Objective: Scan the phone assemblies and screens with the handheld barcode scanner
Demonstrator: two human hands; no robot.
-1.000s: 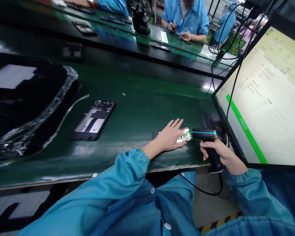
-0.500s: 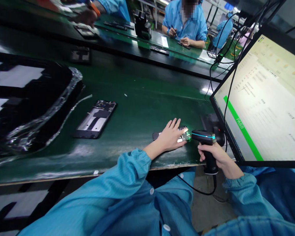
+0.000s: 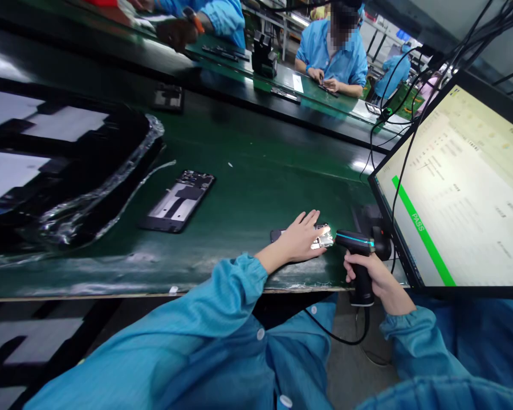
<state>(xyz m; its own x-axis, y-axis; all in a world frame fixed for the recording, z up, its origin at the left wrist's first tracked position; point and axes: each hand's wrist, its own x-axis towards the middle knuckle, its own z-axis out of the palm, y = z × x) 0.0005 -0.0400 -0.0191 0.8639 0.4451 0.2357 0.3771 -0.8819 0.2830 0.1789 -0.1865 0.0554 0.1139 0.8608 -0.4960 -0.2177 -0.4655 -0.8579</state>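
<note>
My left hand (image 3: pixel 301 238) lies over an opened phone (image 3: pixel 324 238), fingers spread, covering its middle. The phone's bare inner parts show between thumb and forefinger under a bright white light. My right hand (image 3: pixel 370 270) is wrapped round the grip of a black barcode scanner (image 3: pixel 355 241) with a lit blue stripe. The scanner's nose points left at the phone's lit end, close to it. Another opened phone (image 3: pixel 180 200), its back cover off, rests on the bench further left, apart from both hands.
On the right a monitor (image 3: pixel 461 188) shows a green PASS bar, with cables hanging before it. A black tray with clear plastic wrap (image 3: pixel 106 188) stands at the left on the green bench (image 3: pixel 248 188). Co-workers sit beyond, near a further phone frame (image 3: pixel 169 98).
The green glow on the phone's end has turned white. My view has shifted slightly; both hands stay at the phone and scanner.
</note>
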